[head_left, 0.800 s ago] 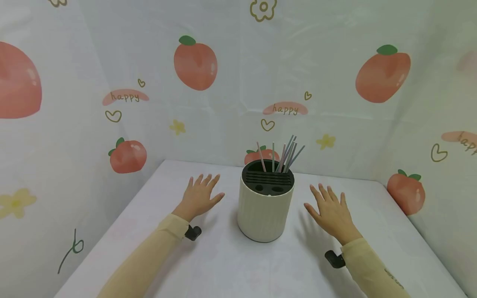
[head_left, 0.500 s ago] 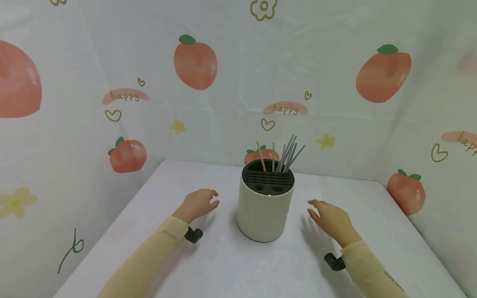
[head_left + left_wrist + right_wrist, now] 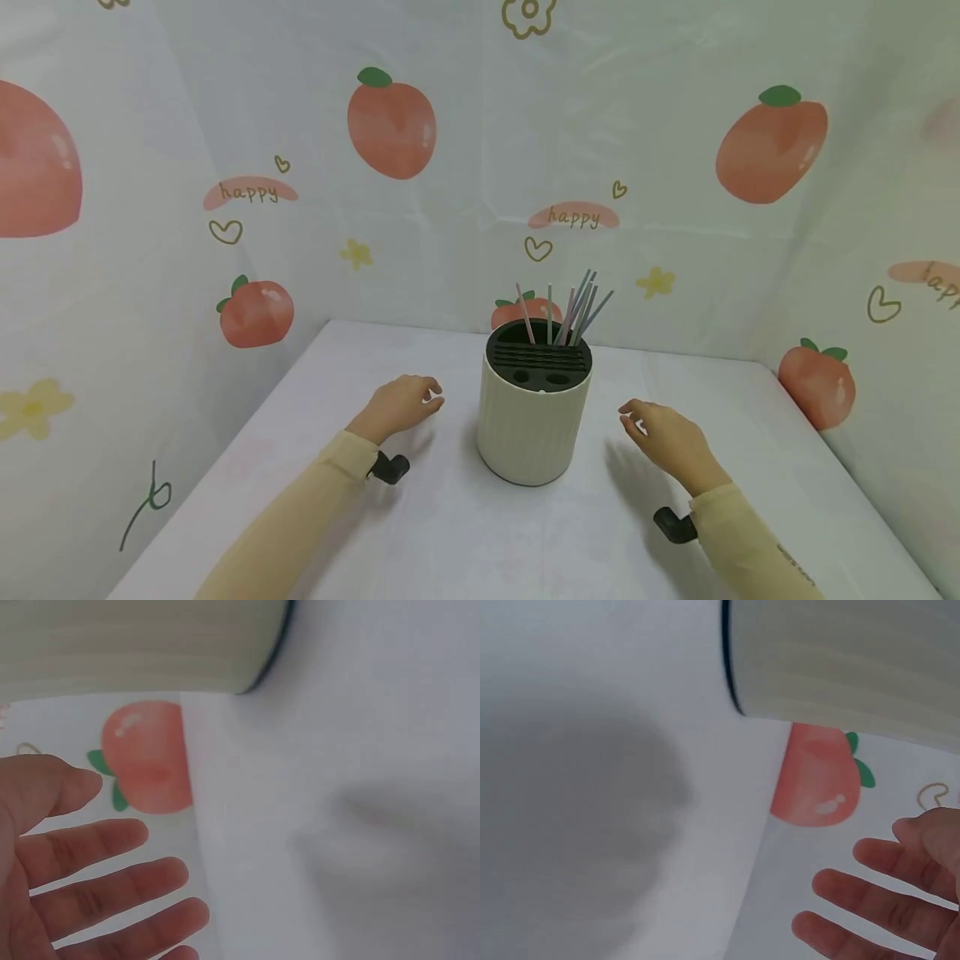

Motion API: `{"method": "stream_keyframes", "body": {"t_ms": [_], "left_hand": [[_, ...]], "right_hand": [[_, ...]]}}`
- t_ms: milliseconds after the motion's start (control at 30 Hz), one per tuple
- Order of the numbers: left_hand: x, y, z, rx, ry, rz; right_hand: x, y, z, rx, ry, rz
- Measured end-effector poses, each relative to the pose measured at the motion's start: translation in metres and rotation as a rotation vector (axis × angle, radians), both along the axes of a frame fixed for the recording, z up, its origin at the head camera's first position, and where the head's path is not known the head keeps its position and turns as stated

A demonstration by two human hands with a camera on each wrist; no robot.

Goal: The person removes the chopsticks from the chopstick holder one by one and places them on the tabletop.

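A cream, ribbed pen holder (image 3: 531, 437) stands upright on the white table, its black top divided into a large opening, slots and round holes. Several thin pastel sticks (image 3: 581, 310) rise from the large opening. To the holder's left hovers my left hand (image 3: 397, 408), fingers loosely bent and holding nothing. My right hand (image 3: 670, 442) hangs to the right of it, likewise relaxed and without anything in it. Both wrist views show the holder's side (image 3: 135, 645) apart from the fingers (image 3: 862, 900).
The white tabletop (image 3: 457, 542) ends at a fabric backdrop (image 3: 480, 150) printed with peaches, hearts and "happy". Side panels of that cloth flank the table. A small black device (image 3: 390, 468) is on the left wrist, and another black device (image 3: 675, 525) on the right.
Both hands had their fingers stretched and spread upward at first; then the fingers bent forward and down, and now they stay loosely bent. The pen holder and sticks have not moved.
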State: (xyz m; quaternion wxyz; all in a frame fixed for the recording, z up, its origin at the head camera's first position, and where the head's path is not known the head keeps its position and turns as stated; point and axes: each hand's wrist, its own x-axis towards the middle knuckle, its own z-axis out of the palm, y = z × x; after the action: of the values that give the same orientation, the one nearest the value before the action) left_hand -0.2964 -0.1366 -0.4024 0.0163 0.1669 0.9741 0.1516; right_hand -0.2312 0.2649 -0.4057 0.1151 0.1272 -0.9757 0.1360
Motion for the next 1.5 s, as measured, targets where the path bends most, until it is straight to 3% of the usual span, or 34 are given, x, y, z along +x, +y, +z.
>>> {"method": "stream_keyframes", "body": {"t_ms": [133,267,333,467,633,767,867,1000,1500], "left_hand": [[-0.003,0.002,0.018,0.068,0.017,-0.028],[-0.005,0.006,0.044,0.196,0.011,-0.065],[-0.006,0.008,0.057,0.29,-0.005,-0.09],[-0.009,0.015,0.08,0.585,-0.114,-0.151],[-0.011,0.029,0.091,0.939,-0.269,-0.2],[-0.011,0.041,0.09,1.086,-0.321,-0.204],[-0.011,0.047,0.087,1.139,-0.331,-0.198],[-0.011,0.052,0.082,1.155,-0.337,-0.184],[-0.012,0.054,0.063,1.087,-0.358,-0.162]], "right_hand": [[0.0,0.0,0.015,-0.046,0.006,-0.001],[-0.003,-0.001,0.037,-0.124,0.023,0.014],[-0.006,-0.003,0.049,-0.198,0.058,0.037],[-0.017,-0.008,0.071,-0.375,0.146,0.096],[-0.031,-0.018,0.09,-0.583,0.184,0.131],[-0.042,-0.026,0.098,-0.904,0.14,0.273],[-0.048,-0.032,0.1,-1.134,0.096,0.4],[-0.053,-0.04,0.102,-1.28,0.066,0.481],[-0.062,-0.048,0.091,-1.355,0.013,0.496]]}}
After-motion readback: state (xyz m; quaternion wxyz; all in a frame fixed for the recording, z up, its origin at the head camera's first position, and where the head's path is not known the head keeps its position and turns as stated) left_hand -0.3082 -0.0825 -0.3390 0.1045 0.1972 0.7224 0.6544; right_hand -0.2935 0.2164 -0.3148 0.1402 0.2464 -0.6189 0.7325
